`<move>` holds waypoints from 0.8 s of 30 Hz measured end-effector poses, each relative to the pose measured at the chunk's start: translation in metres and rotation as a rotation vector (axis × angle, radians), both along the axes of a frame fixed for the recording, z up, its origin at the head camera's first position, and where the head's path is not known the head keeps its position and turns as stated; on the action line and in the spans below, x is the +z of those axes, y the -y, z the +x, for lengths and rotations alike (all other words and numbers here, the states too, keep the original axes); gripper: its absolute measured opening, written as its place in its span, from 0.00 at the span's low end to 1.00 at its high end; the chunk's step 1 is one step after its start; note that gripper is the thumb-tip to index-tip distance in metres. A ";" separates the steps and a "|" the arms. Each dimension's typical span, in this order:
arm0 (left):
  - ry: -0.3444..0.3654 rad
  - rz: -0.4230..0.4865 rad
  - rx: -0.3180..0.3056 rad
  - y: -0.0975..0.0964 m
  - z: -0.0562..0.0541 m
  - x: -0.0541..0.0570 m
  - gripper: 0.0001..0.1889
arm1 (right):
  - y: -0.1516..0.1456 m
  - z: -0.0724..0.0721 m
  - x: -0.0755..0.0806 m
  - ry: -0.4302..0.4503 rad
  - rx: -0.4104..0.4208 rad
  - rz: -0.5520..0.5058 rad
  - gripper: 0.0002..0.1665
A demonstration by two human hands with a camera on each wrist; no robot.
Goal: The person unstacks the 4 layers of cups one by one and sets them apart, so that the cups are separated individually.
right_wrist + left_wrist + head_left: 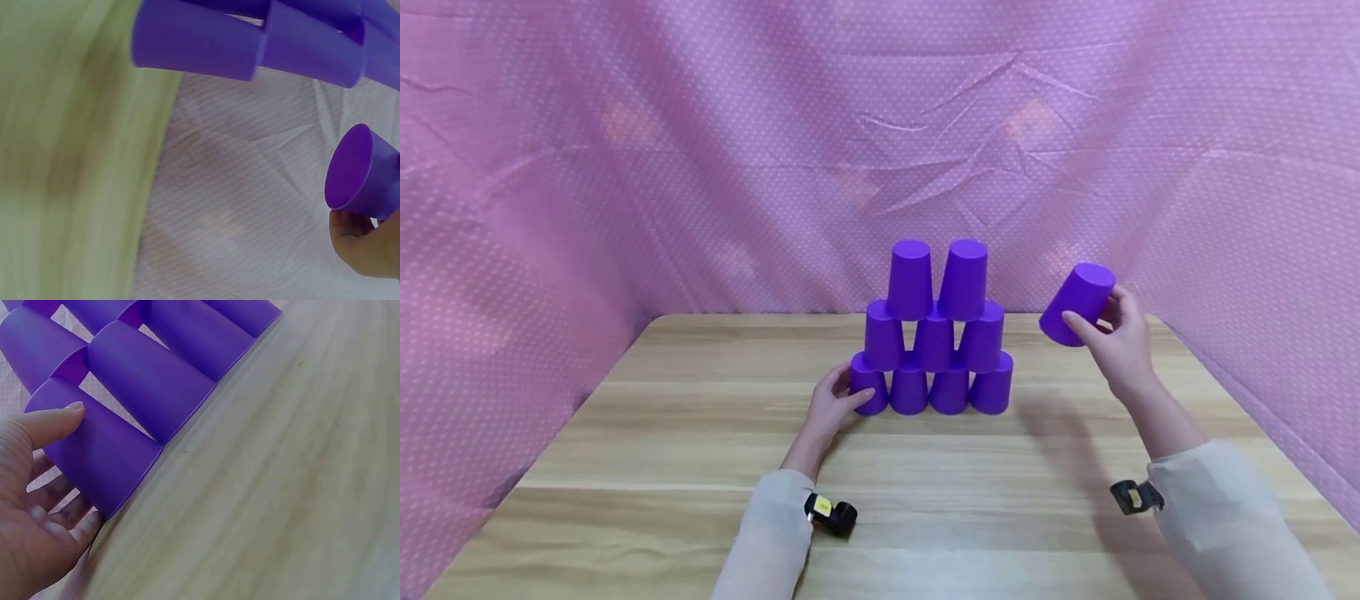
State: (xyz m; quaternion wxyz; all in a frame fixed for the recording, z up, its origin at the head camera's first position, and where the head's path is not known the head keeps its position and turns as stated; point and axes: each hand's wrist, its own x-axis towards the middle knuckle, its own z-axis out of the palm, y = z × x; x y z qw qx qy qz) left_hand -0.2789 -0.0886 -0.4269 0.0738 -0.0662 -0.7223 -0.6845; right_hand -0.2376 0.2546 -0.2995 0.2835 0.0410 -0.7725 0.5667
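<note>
Nine purple cups form a stack on the desk, in rows of four, three and two. Every cup stands inverted, presumably because the flat base offers a seat for the rims above. Each upper cup bridges the gap between two below, which would share its load across both.

The left hand grasps the bottom-left cup low on the stack, thumb across its near face and fingers around the outer side. This appears to be a steadying hold: that cup carries part of the second row, and a sideways shift there could disturb the rows above.

The right hand grips a loose purple cup in the air, right of the stack and well apart from it. The cup is tilted, base up, mouth toward the lower left. Thumb and fingers bear on the side wall, an arrangement judged to leave both base and most of the rim unobstructed.
</note>
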 end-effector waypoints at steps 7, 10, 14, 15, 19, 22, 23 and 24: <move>0.004 0.010 -0.002 -0.001 0.000 -0.001 0.28 | -0.005 -0.008 -0.024 0.089 -0.019 0.016 0.35; 0.016 0.024 -0.012 -0.001 0.002 0.002 0.28 | -0.007 -0.015 -0.034 0.133 -0.024 0.017 0.36; 0.025 0.025 -0.018 -0.001 0.007 0.008 0.28 | -0.011 -0.023 -0.049 0.185 -0.045 0.022 0.36; 0.027 0.024 -0.016 -0.001 0.006 0.008 0.28 | -0.013 -0.025 -0.052 0.195 -0.050 0.029 0.36; 0.027 0.038 -0.020 0.001 -0.001 -0.001 0.30 | -0.022 -0.034 -0.063 0.233 -0.066 0.053 0.37; 0.029 0.047 -0.025 0.000 -0.001 -0.001 0.31 | -0.029 -0.040 -0.068 0.275 -0.088 0.056 0.38; 0.030 0.048 -0.024 0.000 0.000 -0.001 0.31 | -0.031 -0.042 -0.070 0.286 -0.096 0.052 0.38; 0.030 0.046 -0.023 0.000 0.000 0.000 0.30 | -0.034 -0.044 -0.071 0.295 -0.105 0.050 0.38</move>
